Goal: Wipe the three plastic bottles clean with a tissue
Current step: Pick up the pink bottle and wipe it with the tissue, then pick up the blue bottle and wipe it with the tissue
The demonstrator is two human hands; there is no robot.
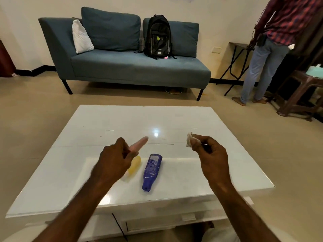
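My left hand (116, 158) is shut on a pale pink plastic bottle (139, 144), held above the white table (227, 163) and blurred by motion, its far end pointing up and right. A yellow bottle (135, 165) lies on the table just under that hand, partly hidden by it. Right of it a blue bottle (151, 171) lies flat, cap end toward me. My right hand (209, 152) is raised to the right, pinching a crumpled white tissue (189, 139) between fingers and thumb, apart from all bottles.
A blue sofa (132, 67) with a black backpack (158, 37) stands beyond the table. At the far right a person (267, 49) stands by a folding side table (239, 48) and a brown stool (300, 95). Tiled floor surrounds the table.
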